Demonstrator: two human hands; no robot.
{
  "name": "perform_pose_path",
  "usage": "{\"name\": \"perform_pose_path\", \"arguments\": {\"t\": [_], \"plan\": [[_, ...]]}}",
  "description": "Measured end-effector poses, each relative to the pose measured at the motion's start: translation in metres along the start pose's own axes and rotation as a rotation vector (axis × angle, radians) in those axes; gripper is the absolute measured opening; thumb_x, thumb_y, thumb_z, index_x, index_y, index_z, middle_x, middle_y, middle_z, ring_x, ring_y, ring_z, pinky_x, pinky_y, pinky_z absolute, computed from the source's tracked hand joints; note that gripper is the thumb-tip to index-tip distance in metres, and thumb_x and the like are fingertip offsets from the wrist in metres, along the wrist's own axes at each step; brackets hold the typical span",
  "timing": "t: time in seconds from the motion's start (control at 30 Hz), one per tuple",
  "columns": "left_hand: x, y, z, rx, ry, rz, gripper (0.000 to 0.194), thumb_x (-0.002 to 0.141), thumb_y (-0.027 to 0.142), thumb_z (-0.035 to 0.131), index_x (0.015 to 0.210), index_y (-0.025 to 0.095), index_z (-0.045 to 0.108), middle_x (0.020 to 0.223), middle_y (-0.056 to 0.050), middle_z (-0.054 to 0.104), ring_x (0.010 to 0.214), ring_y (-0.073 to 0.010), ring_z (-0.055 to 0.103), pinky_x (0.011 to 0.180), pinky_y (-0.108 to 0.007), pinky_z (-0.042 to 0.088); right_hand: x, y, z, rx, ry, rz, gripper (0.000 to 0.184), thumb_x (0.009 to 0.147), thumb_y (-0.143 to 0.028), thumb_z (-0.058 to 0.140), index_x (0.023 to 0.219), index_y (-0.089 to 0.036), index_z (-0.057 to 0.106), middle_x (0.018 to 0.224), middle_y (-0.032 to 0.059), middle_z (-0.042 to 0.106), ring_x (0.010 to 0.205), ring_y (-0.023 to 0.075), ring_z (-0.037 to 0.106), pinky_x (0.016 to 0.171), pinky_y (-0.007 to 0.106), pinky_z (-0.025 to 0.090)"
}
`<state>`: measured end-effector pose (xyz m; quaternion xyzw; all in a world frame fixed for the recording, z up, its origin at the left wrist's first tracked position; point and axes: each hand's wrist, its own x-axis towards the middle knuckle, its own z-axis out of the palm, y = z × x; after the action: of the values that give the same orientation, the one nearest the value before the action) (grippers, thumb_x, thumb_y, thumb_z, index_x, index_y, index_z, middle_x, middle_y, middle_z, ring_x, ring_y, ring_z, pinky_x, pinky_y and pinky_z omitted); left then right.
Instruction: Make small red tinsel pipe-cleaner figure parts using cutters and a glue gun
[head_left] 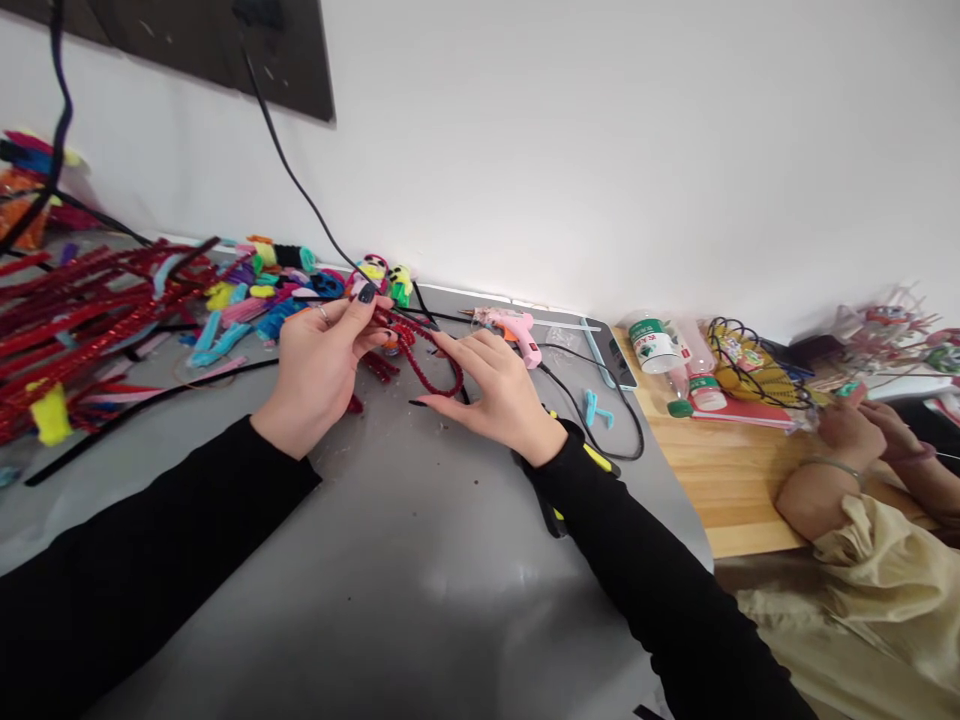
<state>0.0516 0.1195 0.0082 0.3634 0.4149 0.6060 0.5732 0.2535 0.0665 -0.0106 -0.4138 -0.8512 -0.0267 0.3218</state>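
Observation:
My left hand (322, 355) pinches a dark red pipe cleaner (426, 383) between thumb and forefinger, above the grey table. From that pinch the pipe cleaner bends into a loop on the right. My right hand (499, 385) is at the loop's right side, its fingertips touching the upper strand while the thumb stretches out below, apart from the fingers. Short red pieces (379, 367) show beneath the hands. Just beyond them, two small fuzzy figures (371, 270) stand against the wall, partly hidden by my left hand.
Red pipe cleaners (97, 300) and colourful bundles (277, 318) fill the left side. A pink glue gun (525, 335), phone (616, 355) and light blue piece (598, 408) lie right. Black-yellow pliers-like handles are under my right wrist. Bottles (649, 345) and another person's hands (851, 440) are farther right.

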Motion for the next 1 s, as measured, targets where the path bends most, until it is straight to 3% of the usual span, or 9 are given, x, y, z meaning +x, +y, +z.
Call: {"name": "perform_pose_path", "arguments": {"t": [0.17, 0.37, 0.57, 0.73, 0.9, 1.0], "plan": [[-0.002, 0.008, 0.003, -0.019, 0.048, -0.059, 0.036, 0.098, 0.003, 0.065, 0.067, 0.016, 0.077, 0.088, -0.005, 0.079, 0.063, -0.0081, 0.062, 0.063, -0.021, 0.057, -0.001, 0.002, 0.001, -0.093, -0.054, -0.006, 0.050, 0.111, -0.047, 0.058, 0.147, -0.013, 0.063, 0.096, 0.0113, 0.075, 0.096, 0.0287, 0.064, 0.088, 0.045, 0.054], [-0.001, 0.009, 0.001, -0.009, 0.042, -0.054, 0.035, 0.098, 0.004, 0.064, 0.066, 0.015, 0.075, 0.087, -0.005, 0.077, 0.066, -0.0084, 0.062, 0.068, -0.023, 0.058, -0.002, 0.009, 0.006, -0.151, -0.063, 0.016, 0.040, 0.116, -0.036, 0.045, 0.138, -0.014, 0.069, 0.093, 0.0112, 0.076, 0.090, 0.0257, 0.063, 0.083, 0.040, 0.050], [0.006, -0.002, -0.008, 0.058, -0.018, 0.065, 0.016, 0.087, 0.025, 0.084, 0.075, 0.017, 0.077, 0.089, -0.004, 0.077, 0.065, -0.0110, 0.067, 0.068, -0.024, 0.061, -0.004, 0.010, 0.006, -0.125, -0.003, 0.068, 0.034, 0.115, -0.032, 0.048, 0.129, -0.014, 0.074, 0.090, 0.0107, 0.075, 0.083, 0.0248, 0.065, 0.077, 0.037, 0.051], [0.009, -0.003, -0.012, 0.138, -0.021, 0.041, 0.025, 0.083, 0.039, 0.089, 0.077, 0.016, 0.079, 0.077, -0.005, 0.077, 0.067, -0.0187, 0.076, 0.065, -0.027, 0.063, -0.006, 0.010, 0.004, -0.102, 0.099, 0.066, 0.031, 0.114, -0.028, 0.050, 0.125, -0.017, 0.077, 0.087, 0.0091, 0.075, 0.078, 0.0225, 0.067, 0.075, 0.035, 0.054], [0.008, 0.003, -0.011, 0.118, -0.020, -0.021, 0.023, 0.085, 0.034, 0.088, 0.075, 0.015, 0.080, 0.075, -0.006, 0.078, 0.065, -0.0173, 0.076, 0.072, -0.029, 0.068, -0.007, 0.014, 0.004, -0.029, 0.140, 0.067, 0.029, 0.112, -0.024, 0.053, 0.126, -0.022, 0.079, 0.083, 0.0056, 0.078, 0.071, 0.0200, 0.070, 0.072, 0.034, 0.058], [0.008, 0.005, -0.012, 0.100, -0.055, -0.057, 0.022, 0.090, 0.028, 0.083, 0.073, 0.015, 0.079, 0.084, -0.008, 0.081, 0.070, -0.0163, 0.077, 0.076, -0.028, 0.068, -0.008, 0.016, 0.004, 0.000, 0.152, 0.082, 0.028, 0.109, -0.022, 0.058, 0.126, -0.025, 0.081, 0.084, 0.0043, 0.082, 0.067, 0.0195, 0.071, 0.078, 0.037, 0.061]]}}
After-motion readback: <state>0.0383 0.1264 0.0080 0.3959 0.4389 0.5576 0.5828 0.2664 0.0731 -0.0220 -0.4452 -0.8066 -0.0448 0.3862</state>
